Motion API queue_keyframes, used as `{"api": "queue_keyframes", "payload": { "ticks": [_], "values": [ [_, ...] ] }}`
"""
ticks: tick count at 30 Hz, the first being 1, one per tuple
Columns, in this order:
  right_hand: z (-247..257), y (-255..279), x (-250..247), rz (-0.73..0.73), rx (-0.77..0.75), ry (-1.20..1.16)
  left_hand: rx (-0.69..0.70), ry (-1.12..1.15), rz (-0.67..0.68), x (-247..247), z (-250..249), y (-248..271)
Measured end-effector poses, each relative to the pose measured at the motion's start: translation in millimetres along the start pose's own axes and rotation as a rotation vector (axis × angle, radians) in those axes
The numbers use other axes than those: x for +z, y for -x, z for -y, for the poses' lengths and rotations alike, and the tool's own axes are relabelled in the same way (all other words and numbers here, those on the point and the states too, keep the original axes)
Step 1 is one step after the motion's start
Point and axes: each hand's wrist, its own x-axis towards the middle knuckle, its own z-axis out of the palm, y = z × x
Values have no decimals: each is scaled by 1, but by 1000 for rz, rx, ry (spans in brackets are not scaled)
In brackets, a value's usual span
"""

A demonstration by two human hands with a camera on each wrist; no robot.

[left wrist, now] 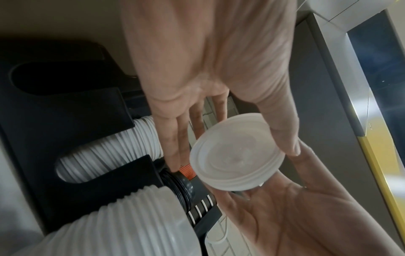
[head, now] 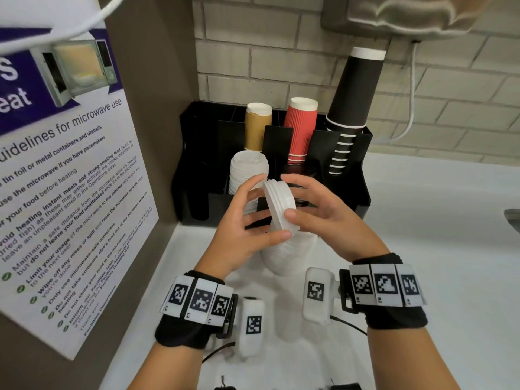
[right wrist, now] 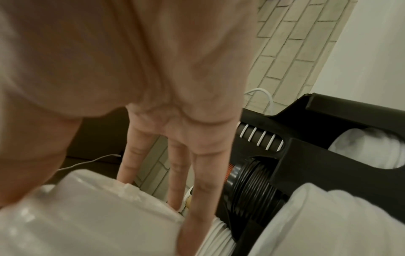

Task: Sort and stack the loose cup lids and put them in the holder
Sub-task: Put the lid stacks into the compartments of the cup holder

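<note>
A short stack of white cup lids (head: 280, 204) is tilted on edge in the air in front of the black holder (head: 197, 164). My left hand (head: 266, 211) grips it from the left, thumb under the lower rim. From the right, my right hand (head: 292, 196) holds it with the thumb on the rim and fingers over the top. In the left wrist view the stack (left wrist: 236, 161) shows its hollow underside. A tall white lid stack (head: 247, 170) stands in a front slot of the holder. A longer white lid stack (head: 289, 254) lies on the counter below my hands.
The holder's back slots carry brown cups (head: 257, 128), red cups (head: 299, 128) and black cups (head: 351, 108). Black lids (head: 301, 170) sit in the middle front slot. A microwave notice (head: 70, 178) covers the left wall. The white counter (head: 422, 220) spreads right, where a white cable (head: 412, 94) hangs.
</note>
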Motion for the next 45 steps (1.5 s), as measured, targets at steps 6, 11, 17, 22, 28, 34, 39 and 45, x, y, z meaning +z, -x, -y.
{"api": "queue_keyframes", "payload": {
  "ticks": [6, 11, 17, 22, 28, 34, 39, 45],
  "values": [
    [-3, 1, 0, -13, -27, 40, -11, -25, 15, 1, -2, 0],
    [-4, 1, 4, -55, -74, 47, -19, -26, 12, 3, -1, -1],
    [-6, -6, -8, -200, -171, 14, 8, -23, -32, -3, 1, 0],
    [-9, -26, -75, -535, -160, 258, 58, -97, -213, -18, -1, -2],
    [-38, -51, -121, -413, 113, 699, 66, -166, -266, -25, 2, -4],
    [-48, -65, -125, -170, 256, 1098, 53, -183, -269, -21, 2, -4],
    [-51, -72, -118, 51, 334, 1406, 39, -187, -268, -20, 1, -3],
    [-62, -72, -108, 191, 340, 1670, 49, -183, -267, -19, 2, -2]
  ]
}}
